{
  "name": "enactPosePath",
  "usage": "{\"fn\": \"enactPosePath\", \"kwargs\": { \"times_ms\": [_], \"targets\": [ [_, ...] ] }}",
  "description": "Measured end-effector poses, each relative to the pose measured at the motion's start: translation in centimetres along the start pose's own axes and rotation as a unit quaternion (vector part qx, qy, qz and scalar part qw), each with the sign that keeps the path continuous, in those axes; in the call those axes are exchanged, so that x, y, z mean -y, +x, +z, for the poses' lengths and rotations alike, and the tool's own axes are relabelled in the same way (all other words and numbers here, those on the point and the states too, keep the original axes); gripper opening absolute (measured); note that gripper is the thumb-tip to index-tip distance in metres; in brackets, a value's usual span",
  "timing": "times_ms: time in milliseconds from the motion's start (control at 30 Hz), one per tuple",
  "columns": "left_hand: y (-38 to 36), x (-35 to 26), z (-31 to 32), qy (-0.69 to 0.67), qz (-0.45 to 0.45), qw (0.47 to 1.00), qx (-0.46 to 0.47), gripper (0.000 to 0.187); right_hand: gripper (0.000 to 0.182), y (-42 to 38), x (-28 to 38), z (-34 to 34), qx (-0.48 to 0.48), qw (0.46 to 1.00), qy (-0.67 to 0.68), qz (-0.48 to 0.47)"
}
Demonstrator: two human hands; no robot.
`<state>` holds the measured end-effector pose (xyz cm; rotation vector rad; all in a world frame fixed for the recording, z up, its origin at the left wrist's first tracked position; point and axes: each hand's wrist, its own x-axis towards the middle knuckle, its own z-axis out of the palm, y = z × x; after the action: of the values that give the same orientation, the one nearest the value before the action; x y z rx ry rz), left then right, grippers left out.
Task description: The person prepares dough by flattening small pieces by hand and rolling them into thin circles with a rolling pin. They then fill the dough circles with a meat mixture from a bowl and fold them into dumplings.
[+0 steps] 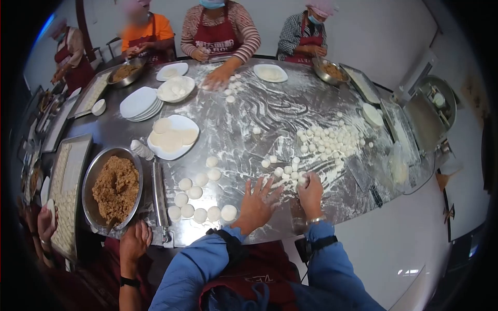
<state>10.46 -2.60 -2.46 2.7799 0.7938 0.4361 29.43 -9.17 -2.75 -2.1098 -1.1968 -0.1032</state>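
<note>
My left hand (258, 203) lies over the floured steel table with its fingers spread, holding nothing. Just beyond its fingertips are small white dough balls (279, 171). To its left, flattened dough rounds (199, 215) sit in a loose curve. My right hand (310, 196) is beside it, fingers curled down at the near edge of the dough pieces. A white dough ball (302, 181) shows at its fingertips, partly hidden by them. Past my right hand spreads a large heap of dough balls (332, 140).
Left of me are a steel bowl of brown filling (115, 187), a metal roller bar (159, 194) and a plate of dough wrappers (174, 137). A co-worker's hand (136, 239) rests near the bowl. A scraper (363, 176) lies at right. Across the table, a co-worker's hand (218, 78) touches dough.
</note>
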Motion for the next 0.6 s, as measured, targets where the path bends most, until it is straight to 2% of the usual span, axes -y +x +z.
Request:
{"fn": "enactPosePath", "kwargs": {
  "times_ms": [133, 200, 233, 267, 333, 467, 533, 567, 600],
  "targets": [
    [-1.8, 1.3, -0.2, -0.028, -0.031, 0.999, -0.012, 0.054, 0.037, -4.0, 4.1, -2.0, 0.085, 0.993, 0.049, 0.071],
    [-2.5, 2.2, -1.3, -0.010, -0.021, 1.000, -0.005, 0.052, 0.034, -6.3, 4.6, -1.5, 0.110, 0.938, 0.308, 0.115],
    [-2.8, 2.1, -2.2, -0.042, -0.005, 0.997, -0.066, 0.051, 0.031, -7.0, 5.0, -1.4, 0.129, 0.920, 0.352, 0.114],
    [-3.0, 2.3, -2.2, -0.040, -0.005, 0.997, -0.061, 0.051, 0.031, -7.4, 5.4, -1.4, 0.129, 0.918, 0.355, 0.118],
    [-3.2, 2.4, -2.2, -0.238, 0.026, 0.971, -0.026, 0.051, 0.031, -7.8, 6.1, -1.6, 0.210, 0.833, 0.481, 0.173],
    [-3.4, 1.5, -3.1, -0.313, 0.036, 0.949, 0.021, 0.049, 0.030, -8.0, 5.9, -1.2, 0.216, 0.803, 0.521, 0.192],
    [-3.7, 1.2, -3.1, -0.411, -0.014, 0.911, -0.024, 0.038, 0.028, -8.1, 6.0, -1.1, 0.217, 0.806, 0.526, 0.164],
    [-3.8, 1.2, -3.2, -0.410, -0.015, 0.912, -0.022, 0.038, 0.028, -8.2, 6.1, -0.9, 0.217, 0.805, 0.527, 0.165],
    [-3.7, 0.7, -4.5, -0.400, -0.049, 0.915, 0.023, 0.032, 0.028, -8.4, 6.3, -0.8, 0.202, 0.826, 0.502, 0.159]
  ]
}}
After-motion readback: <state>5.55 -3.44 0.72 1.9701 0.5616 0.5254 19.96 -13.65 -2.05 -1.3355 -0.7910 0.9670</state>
